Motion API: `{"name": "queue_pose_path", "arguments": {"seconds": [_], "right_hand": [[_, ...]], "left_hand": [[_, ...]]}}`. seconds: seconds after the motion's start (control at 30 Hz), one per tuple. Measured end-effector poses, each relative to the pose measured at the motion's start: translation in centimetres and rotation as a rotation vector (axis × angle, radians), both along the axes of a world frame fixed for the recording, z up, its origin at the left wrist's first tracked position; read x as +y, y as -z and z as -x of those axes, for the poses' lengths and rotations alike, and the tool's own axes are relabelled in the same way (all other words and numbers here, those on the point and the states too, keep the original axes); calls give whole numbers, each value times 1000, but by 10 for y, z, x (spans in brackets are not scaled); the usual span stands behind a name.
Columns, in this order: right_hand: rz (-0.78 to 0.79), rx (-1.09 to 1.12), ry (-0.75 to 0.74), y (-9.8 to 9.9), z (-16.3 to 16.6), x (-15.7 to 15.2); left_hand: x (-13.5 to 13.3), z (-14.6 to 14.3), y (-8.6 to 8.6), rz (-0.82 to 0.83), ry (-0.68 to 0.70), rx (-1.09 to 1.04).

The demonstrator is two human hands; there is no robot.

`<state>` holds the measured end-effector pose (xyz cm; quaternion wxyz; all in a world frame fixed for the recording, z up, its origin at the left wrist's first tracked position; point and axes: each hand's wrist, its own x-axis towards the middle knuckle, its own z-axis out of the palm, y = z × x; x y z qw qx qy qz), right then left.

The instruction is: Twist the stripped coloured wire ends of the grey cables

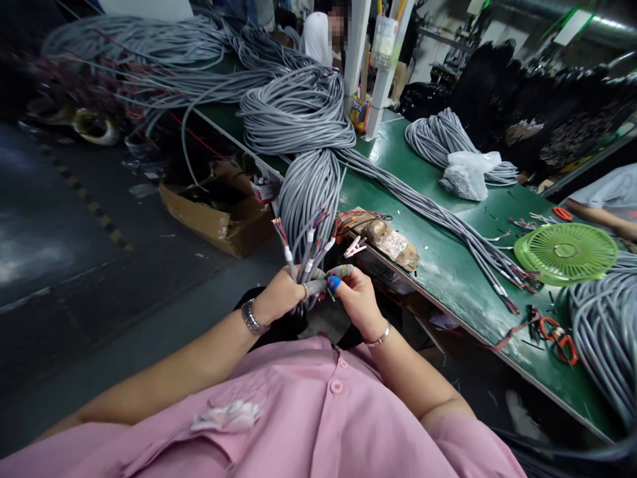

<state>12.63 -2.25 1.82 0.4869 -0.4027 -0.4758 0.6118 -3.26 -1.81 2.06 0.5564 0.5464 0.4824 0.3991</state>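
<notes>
Grey cable ends (309, 267): gathered at the table's near edge, coloured wires (280, 231) splaying above white bands (288, 253).
Left hand (284, 292): closed around the cable ends, a metal watch (253, 317) at the wrist.
Right hand (359, 302): blue-tipped thumb and wrapped, curled forefinger meet beside the left fingertips; whether they pinch anything cannot be told.
Cable coil (311, 189): heaped just beyond both hands.
Green table (438, 259): holds a pink clip (355, 247) near the right hand, a green fan (565, 251) and orange-handled scissors (560, 342) farther right.
</notes>
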Motion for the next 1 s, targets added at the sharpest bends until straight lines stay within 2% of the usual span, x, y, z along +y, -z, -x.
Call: {"name": "queue_pose_path", "arguments": {"seconds": [0.1, 0.17, 0.33, 0.53, 0.63, 0.83, 1.0], "right_hand": [[-1, -19, 41, 1, -1, 1], [-7, -30, 71, 1, -3, 2], [28, -32, 113, 2, -6, 3], [14, -14, 105, 5, -6, 2], [18, 15, 83, 3, -7, 5], [74, 64, 21, -8, -3, 15], [126, 87, 55, 0, -1, 17]], "left_hand": [[1, 3, -3, -14, 69, 68], [1, 2, -3, -10, 55, 68], [0, -6, 0, 44, -101, -132], [4, -13, 1, 170, -197, -348], [5, -14, 2, 197, -192, -406], [5, -15, 4, 199, -160, -302], [5, -16, 4, 194, -112, -227]]}}
